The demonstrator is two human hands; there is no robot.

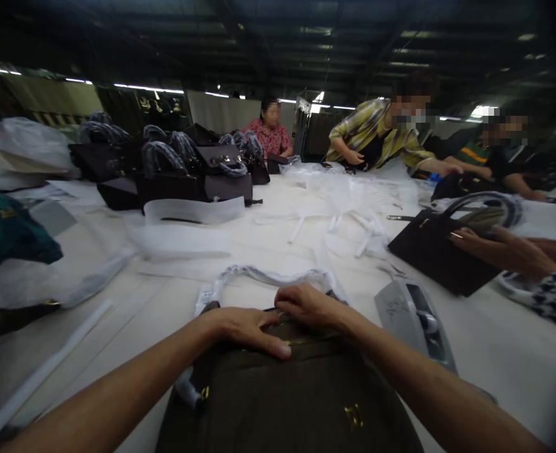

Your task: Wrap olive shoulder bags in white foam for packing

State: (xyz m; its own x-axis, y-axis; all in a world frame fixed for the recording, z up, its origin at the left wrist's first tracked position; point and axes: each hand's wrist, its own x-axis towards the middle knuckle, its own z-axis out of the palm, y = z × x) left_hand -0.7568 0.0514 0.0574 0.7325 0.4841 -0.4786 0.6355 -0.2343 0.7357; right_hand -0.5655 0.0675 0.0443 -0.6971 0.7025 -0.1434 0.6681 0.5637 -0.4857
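A dark olive-brown bag (pixel 278 396) with gold-coloured metal fittings lies right in front of me. Its far handle (pixel 263 272) is wrapped in clear plastic and arches onto the table. My left hand (pixel 254 328) rests on the bag's upper edge, thumb stretched out to the right and fingers partly hidden behind the edge. Just right of it, my right hand (pixel 306 307) has its fingers curled at the same edge, near the zip. What those fingers hold, if anything, is hidden.
Beside my right forearm sits a grey tape dispenser (pixel 417 321). Further right, another person's hands hold a dark bag (pixel 441 251). Wrapped-handle bags (pixel 174 185) stand at the back left. White sheets (pixel 193 242) lie mid-table. Several people are around the far side.
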